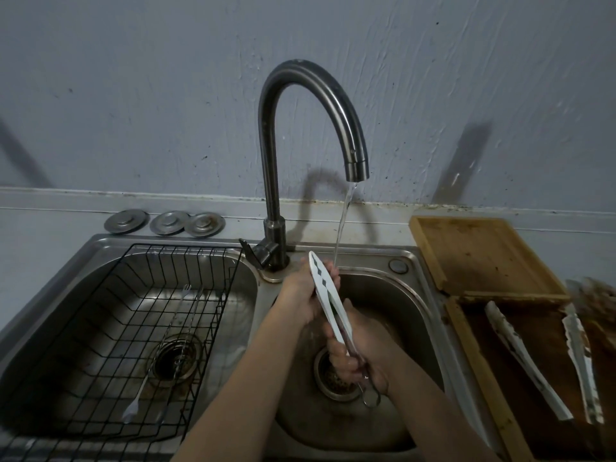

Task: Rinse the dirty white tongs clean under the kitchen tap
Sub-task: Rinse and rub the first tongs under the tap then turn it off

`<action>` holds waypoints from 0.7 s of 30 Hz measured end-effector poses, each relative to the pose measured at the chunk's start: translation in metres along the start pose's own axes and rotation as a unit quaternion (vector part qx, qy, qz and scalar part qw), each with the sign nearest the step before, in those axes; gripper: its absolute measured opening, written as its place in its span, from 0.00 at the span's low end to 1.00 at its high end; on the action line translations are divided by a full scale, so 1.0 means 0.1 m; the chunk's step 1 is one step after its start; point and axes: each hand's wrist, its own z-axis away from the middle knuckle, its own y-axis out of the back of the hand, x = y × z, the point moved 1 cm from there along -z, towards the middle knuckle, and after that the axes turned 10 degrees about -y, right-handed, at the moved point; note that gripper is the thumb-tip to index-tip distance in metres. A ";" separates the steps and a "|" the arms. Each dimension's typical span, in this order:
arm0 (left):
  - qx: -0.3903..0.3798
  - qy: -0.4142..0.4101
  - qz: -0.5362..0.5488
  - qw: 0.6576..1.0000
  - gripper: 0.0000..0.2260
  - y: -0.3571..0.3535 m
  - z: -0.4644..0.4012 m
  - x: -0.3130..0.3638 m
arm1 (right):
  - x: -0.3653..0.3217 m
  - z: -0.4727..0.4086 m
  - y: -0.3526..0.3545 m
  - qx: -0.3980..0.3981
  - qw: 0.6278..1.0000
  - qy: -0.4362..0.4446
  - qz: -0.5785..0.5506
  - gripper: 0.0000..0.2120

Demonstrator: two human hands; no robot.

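Two dirty tongs (pixel 526 358) lie in a wooden tray (pixel 466 331) on the counter, right of the hands. Over the right sink basin (pixel 413 315), white tongs (pixel 328 298) slant tips-up toward the running tap (pixel 353 161), left hand (pixel 305 295) fingers wrapped near the tips, right hand (pixel 360 355) fingers gripping the handle. A wire rack (pixel 110 328) holds utensils (pixel 166 355).

Counted: three tongs, one (pixel 328 296) in the hands (pixel 353 345), two (pixel 523 355) right of them; three metal lids (pixel 165 222); two sink basins (pixel 413 315).

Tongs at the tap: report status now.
Left hand grips tongs near the tip, right hand at the handle. Water stream hitting. Nothing blocking.
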 end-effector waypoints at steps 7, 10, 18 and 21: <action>0.136 -0.116 0.003 0.984 0.04 0.41 -0.10 0.43 | -0.03 0.02 0.09 0.057 0.997 0.044 0.016 0.28; 0.226 -0.198 -0.197 0.933 0.13 0.69 -0.27 0.57 | -0.07 -0.01 0.15 0.083 0.995 0.050 0.032 0.28; 0.074 -0.332 -0.500 0.796 0.13 0.63 -0.33 0.59 | -0.20 -0.18 0.08 0.121 0.987 0.037 0.099 0.33; 0.087 -0.331 -0.577 0.741 0.14 0.69 -0.36 0.60 | -0.29 -0.24 0.02 0.149 0.982 0.056 0.105 0.32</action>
